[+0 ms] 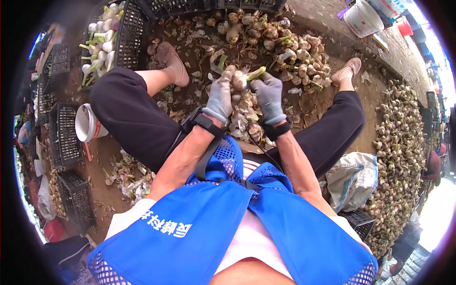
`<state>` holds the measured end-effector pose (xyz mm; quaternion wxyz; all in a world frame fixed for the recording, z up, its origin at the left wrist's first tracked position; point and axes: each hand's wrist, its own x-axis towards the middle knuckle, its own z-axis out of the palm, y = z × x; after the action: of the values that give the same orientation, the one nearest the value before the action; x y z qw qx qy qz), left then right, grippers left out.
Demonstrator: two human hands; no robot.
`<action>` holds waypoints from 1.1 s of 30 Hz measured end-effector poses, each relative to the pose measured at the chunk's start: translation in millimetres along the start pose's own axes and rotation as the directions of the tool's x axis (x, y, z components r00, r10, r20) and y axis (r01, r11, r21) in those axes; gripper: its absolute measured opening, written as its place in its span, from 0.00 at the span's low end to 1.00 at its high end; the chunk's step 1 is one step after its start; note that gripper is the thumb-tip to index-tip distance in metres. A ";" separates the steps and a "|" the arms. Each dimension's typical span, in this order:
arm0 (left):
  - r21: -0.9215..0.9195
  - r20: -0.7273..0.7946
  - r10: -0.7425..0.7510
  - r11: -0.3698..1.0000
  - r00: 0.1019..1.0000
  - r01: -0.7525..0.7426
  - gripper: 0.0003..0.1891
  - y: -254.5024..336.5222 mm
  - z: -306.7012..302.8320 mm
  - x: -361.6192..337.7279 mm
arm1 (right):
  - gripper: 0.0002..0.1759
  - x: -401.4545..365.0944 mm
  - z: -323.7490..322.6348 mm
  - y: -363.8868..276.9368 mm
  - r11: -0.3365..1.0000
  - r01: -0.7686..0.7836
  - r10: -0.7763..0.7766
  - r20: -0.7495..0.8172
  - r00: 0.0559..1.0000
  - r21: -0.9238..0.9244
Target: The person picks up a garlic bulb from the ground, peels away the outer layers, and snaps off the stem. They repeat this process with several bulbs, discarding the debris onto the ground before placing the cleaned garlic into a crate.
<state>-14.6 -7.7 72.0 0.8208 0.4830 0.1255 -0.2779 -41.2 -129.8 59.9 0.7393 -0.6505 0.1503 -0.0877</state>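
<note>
In a grey glove, my left hand (221, 93) is closed on a garlic bulb (239, 81) held over the ground between my legs. The bulb's cut green stem (256, 73) points up and to the right. My right hand (268, 94), gloved the same way, is closed close beside the stem. What its fingers pinch is hidden. Papery garlic skins (246, 114) lie in a heap just below both hands. Ahead and to the right of them spreads a pile of untrimmed garlic bulbs (304, 59).
A black crate (130, 38) stands at the upper left, near cleaned white garlic (102, 45). A white bucket (87, 124) is by my left knee. A large garlic pile (399, 142) and a white sack (354, 178) lie to the right. Another bucket (363, 19) is at upper right.
</note>
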 end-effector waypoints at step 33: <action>0.474 0.065 0.315 0.825 0.947 -0.307 0.18 -4.1 -12.0 29.9 | 0.09 -8.1 -27.0 -2.6 0.974 -0.032 0.014 0.082 0.997 0.223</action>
<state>8.1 -8.9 48.8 0.7090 0.6867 -0.0210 -0.1592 -57.7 -152.7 60.4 0.8145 -0.5640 0.1172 -0.0693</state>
